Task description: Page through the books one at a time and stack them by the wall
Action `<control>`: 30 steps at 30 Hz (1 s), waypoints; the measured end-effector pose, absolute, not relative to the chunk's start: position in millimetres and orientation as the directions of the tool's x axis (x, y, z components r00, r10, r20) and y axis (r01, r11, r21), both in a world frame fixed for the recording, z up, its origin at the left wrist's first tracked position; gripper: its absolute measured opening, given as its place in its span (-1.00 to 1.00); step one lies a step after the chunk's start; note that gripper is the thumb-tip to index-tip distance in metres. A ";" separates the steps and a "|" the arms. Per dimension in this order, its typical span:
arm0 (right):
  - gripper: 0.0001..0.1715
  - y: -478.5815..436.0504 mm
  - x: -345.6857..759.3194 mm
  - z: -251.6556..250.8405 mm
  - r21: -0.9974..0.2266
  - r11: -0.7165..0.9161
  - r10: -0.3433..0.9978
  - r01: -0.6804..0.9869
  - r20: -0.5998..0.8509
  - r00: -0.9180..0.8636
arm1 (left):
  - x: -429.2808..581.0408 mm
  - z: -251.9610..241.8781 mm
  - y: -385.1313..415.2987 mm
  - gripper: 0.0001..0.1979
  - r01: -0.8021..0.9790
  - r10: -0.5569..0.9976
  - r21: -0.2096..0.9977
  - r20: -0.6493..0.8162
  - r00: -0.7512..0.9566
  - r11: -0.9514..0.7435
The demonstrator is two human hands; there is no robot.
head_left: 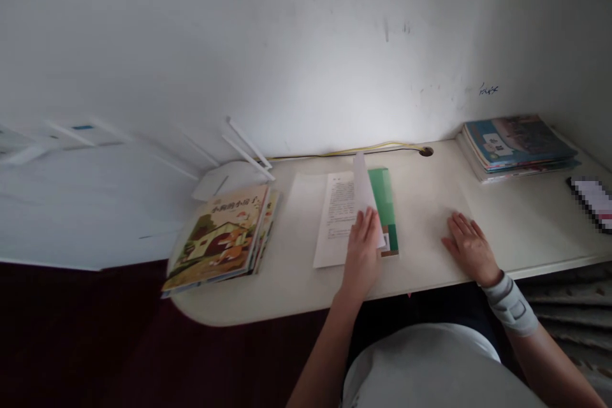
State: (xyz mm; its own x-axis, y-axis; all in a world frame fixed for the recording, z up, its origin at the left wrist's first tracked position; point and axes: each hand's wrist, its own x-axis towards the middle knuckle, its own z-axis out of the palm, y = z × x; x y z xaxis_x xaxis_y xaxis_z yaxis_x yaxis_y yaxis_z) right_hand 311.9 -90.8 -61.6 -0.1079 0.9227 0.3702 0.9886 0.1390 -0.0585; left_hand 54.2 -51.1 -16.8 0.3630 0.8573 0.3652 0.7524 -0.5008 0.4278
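A book [335, 223] lies spread on the white desk, with a printed page on its left and a green and brown cover [382, 194] showing at the right. One white leaf [364, 188] stands partly raised between them. My left hand [364, 255] is at the lower part of this leaf, its fingers together over the paper and its thumb hardly visible. To the right of the book, my right hand [469, 247] rests flat on the desk with fingers stretched and holds nothing. A grey-white band wraps the right wrist.
Picture books [222, 239] are stacked on the left, in front of a white router [229, 178] with antennas. More books [519, 143] lie at the back right, near a phone [593, 204]. Cables [344, 152] run along the wall to a desk hole [426, 152].
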 end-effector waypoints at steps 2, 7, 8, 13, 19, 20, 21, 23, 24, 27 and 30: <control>-0.51 -89.9 310.8 -61.0 -0.074 0.135 0.923 0.988 0.373 -0.098 | 77.6 -17.7 -51.8 -0.38 0.776 0.824 0.300 0.330 0.461 -0.554; -0.57 -87.9 309.1 -58.1 -0.124 0.138 0.918 0.983 0.389 -0.080 | 138.8 -18.1 -54.2 -0.52 0.779 0.777 0.101 0.228 0.587 -0.618; -0.57 -87.7 309.1 -58.1 -0.134 0.141 0.917 0.981 0.391 -0.079 | 147.1 -19.4 -53.8 -0.53 0.785 0.782 0.093 0.215 0.585 -0.612; -0.58 -87.8 311.2 -58.8 -0.153 0.150 0.918 0.977 0.388 -0.080 | 167.3 -29.4 -50.9 -0.52 0.790 0.792 0.109 0.193 0.579 -0.603; -0.68 -85.0 312.7 -42.4 -0.135 0.121 0.938 0.983 0.341 -0.069 | 169.3 -37.3 -48.0 -0.51 0.781 0.791 0.134 0.155 0.592 -0.610; -0.69 -83.3 312.1 -40.1 -0.127 0.101 0.944 0.987 0.326 -0.055 | 168.3 -38.4 -47.1 -0.52 0.774 0.785 0.135 0.151 0.601 -0.618; -0.69 -81.3 311.0 -38.9 -0.113 0.074 0.948 0.991 0.318 -0.035 | 167.1 -39.4 -46.0 -0.53 0.766 0.778 0.135 0.148 0.611 -0.628; -0.60 -77.2 308.2 -40.3 -0.073 0.017 0.945 0.997 0.327 0.008 | 164.6 -41.1 -44.2 -0.53 0.753 0.765 0.139 0.148 0.626 -0.643; -0.54 -75.3 306.6 -42.6 -0.055 -0.006 0.940 0.998 0.339 0.025 | 163.6 -41.9 -43.5 -0.52 0.749 0.762 0.143 0.153 0.629 -0.647; -0.46 -71.8 302.9 -51.4 -0.042 -0.030 0.931 0.999 0.363 0.043 | 162.4 -43.8 -42.9 -0.51 0.740 0.756 0.159 0.179 0.629 -0.653; -0.44 -71.2 301.6 -56.2 -0.054 -0.021 0.929 0.998 0.369 0.040 | 163.0 -45.1 -43.3 -0.51 0.742 0.757 0.154 0.186 0.627 -0.653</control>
